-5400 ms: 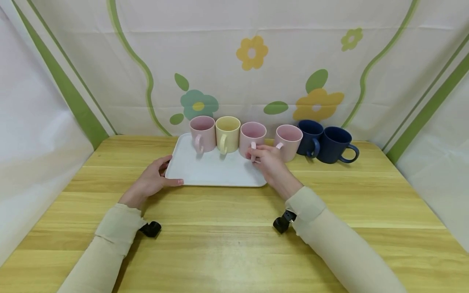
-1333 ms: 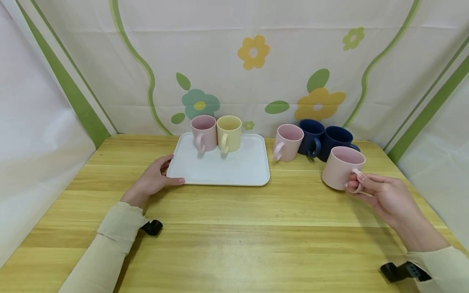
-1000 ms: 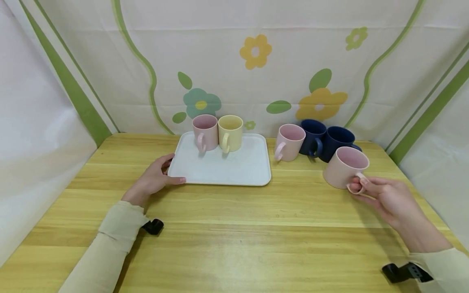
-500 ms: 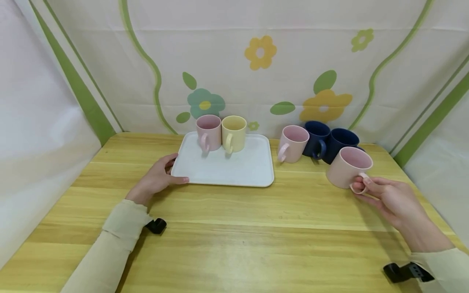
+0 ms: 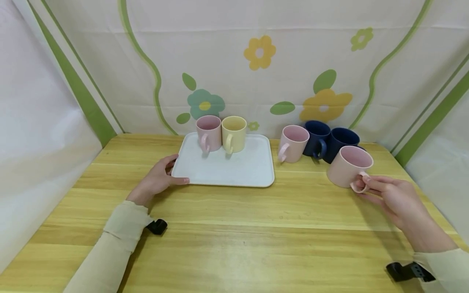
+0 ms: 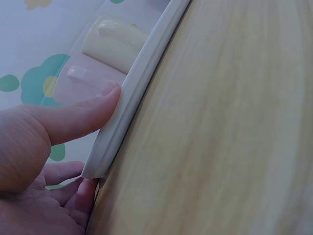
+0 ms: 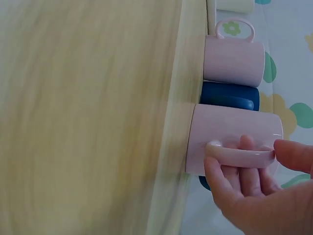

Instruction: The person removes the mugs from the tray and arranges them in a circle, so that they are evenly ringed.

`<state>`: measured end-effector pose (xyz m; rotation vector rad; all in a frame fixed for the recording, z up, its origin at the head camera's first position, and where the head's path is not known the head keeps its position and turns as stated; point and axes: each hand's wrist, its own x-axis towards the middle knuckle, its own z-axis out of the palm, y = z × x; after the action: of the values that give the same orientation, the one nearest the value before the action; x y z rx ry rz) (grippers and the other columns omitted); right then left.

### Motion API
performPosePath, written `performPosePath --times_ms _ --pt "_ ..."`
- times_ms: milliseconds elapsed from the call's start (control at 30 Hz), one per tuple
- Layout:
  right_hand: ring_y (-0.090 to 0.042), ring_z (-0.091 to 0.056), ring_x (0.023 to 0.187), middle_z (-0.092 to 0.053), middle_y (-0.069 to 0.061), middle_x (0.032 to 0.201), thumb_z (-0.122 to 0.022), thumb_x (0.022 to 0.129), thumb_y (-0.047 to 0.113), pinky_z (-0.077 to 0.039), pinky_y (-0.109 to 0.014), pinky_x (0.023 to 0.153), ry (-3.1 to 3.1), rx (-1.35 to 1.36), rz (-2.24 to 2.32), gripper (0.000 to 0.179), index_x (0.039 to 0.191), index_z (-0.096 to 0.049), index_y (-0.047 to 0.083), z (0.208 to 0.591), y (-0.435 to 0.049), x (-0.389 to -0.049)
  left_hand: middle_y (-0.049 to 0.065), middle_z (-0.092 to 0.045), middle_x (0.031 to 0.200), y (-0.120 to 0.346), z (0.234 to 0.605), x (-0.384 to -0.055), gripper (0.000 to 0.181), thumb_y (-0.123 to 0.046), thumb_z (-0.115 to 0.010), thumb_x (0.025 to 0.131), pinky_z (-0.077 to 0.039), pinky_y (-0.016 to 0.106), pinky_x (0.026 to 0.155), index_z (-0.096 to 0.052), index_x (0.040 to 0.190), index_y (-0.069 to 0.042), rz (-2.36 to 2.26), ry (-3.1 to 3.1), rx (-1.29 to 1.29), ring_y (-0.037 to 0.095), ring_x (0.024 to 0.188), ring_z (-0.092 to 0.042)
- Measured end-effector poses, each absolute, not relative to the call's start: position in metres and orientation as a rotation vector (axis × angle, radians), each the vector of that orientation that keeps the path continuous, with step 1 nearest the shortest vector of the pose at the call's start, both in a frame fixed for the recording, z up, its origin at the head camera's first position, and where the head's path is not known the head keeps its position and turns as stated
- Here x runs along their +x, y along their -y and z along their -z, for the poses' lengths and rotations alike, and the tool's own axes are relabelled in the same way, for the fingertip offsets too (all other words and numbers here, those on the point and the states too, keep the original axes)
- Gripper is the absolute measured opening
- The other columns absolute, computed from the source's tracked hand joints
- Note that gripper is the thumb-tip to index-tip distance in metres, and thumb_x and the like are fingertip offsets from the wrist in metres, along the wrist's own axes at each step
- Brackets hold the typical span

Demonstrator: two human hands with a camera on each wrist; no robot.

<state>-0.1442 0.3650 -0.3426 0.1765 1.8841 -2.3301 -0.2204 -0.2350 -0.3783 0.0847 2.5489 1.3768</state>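
My right hand (image 5: 397, 199) holds a pink mug (image 5: 344, 169) by its handle, fingers through the loop and thumb on top. The mug is upright at the table's right, in front of the navy mugs. At the left, my left hand (image 5: 156, 178) grips the near-left corner of a white tray (image 5: 223, 173), thumb along its front rim and fingers at its side. On the tray's back edge stand a second pink mug (image 5: 209, 134) and a yellow mug (image 5: 234, 134), side by side. In the left wrist view, the thumb (image 6: 83, 115) lies against the tray's rim.
Right of the tray stands another pink mug (image 5: 293, 144). Beside it are two navy mugs, one at the back (image 5: 316, 132) and one (image 5: 338, 142) partly hidden behind the held mug. A flowered cloth (image 5: 220, 53) hangs behind the wooden table (image 5: 238, 236).
The pink mug in my right hand has left the tray's right end and moved right, to the front of the navy mugs. Over the last second both hands stay nearly still.
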Motion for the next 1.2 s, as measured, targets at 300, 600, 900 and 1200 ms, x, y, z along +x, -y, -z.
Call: performPosePath --times_ms 300,600,900,1200 --pt "-0.004 -0.071 0.080 -0.074 0.007 0.089 -0.071 0.089 0.006 -0.059 -0.023 0.067 -2.163 0.321 2.392 0.010 0.096 -0.074 0.012 0.323 -0.363 -0.141 0.018 -0.026 0.160 0.236 0.379 -0.221 0.106 -0.028 -0.083 0.081 -0.032 0.053 0.115 -0.014 0.158 -0.006 -1.386 -2.548 0.098 0.037 0.139 -0.034" --pt "-0.011 -0.073 0.079 -0.076 0.000 0.091 -0.074 0.087 0.009 -0.060 -0.024 0.069 -2.209 0.167 2.530 0.019 0.105 -0.073 0.003 0.300 -0.334 -0.145 0.019 -0.030 0.158 0.235 0.379 -0.221 0.104 -0.028 -0.083 0.081 -0.031 0.052 0.116 -0.016 0.158 -0.006 -1.384 -2.551 0.090 0.035 0.139 -0.035" --pt "-0.014 -0.073 0.078 -0.076 -0.001 0.093 -0.072 0.089 0.013 -0.060 -0.026 0.072 -2.236 -0.046 2.370 0.026 0.111 -0.070 -0.001 0.290 -0.278 -0.162 0.018 -0.026 0.160 0.235 0.378 -0.220 0.107 -0.030 -0.082 0.081 -0.032 0.053 0.115 -0.013 0.159 -0.006 -1.362 -2.560 0.089 0.037 0.140 -0.034" --pt "-0.012 -0.071 0.083 -0.074 -0.001 0.096 -0.072 0.090 0.020 -0.059 -0.025 0.079 -2.228 -0.143 2.173 0.037 0.115 -0.061 -0.005 0.296 -0.231 -0.185 0.018 -0.026 0.161 0.235 0.378 -0.220 0.107 -0.030 -0.082 0.081 -0.032 0.053 0.116 -0.012 0.159 -0.007 -1.362 -2.557 0.087 0.037 0.140 -0.034"
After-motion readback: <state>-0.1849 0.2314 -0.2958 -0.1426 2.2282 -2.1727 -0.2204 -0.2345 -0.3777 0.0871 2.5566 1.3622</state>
